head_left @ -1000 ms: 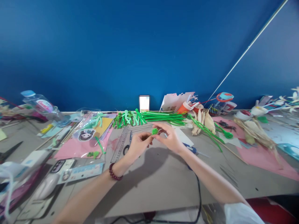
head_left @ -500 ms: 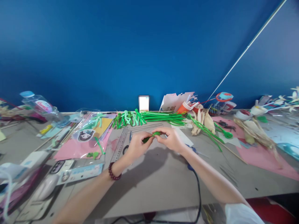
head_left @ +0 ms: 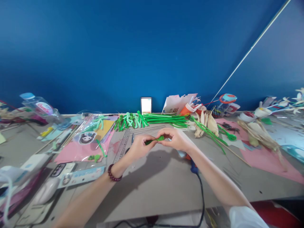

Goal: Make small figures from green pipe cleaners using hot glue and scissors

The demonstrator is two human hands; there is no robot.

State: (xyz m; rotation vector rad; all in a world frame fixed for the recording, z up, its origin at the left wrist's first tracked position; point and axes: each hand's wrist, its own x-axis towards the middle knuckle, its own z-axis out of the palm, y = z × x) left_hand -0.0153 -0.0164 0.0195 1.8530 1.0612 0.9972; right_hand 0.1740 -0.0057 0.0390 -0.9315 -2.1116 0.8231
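Both my hands meet above the middle of the table, fingers pinched on a small twisted green pipe cleaner piece [head_left: 160,138]. My left hand [head_left: 139,148] is closed on its left part, which runs back into the palm. With fingertips and thumb, my right hand [head_left: 175,140] grips the bright green end. Fingers partly hide the piece, so its full shape cannot be made out. Behind the hands lie a bundle of long green pipe cleaners [head_left: 166,119] and several bent green pieces [head_left: 130,120]. A clear ruler [head_left: 123,144] rests left of my left hand.
Pink paper [head_left: 71,148] under a clear plastic bag lies on the left, near a bottle [head_left: 44,107] and a mouse [head_left: 47,190]. A lit phone [head_left: 146,105] leans on the blue wall. A blue-handled tool [head_left: 194,167] with a black cable sits by my right forearm. Dried husks [head_left: 210,125] stand right.
My hands have shifted slightly, and the left wrist has moved a little left and down. More of the green piece shows between the fingertips, looking longer and narrower.
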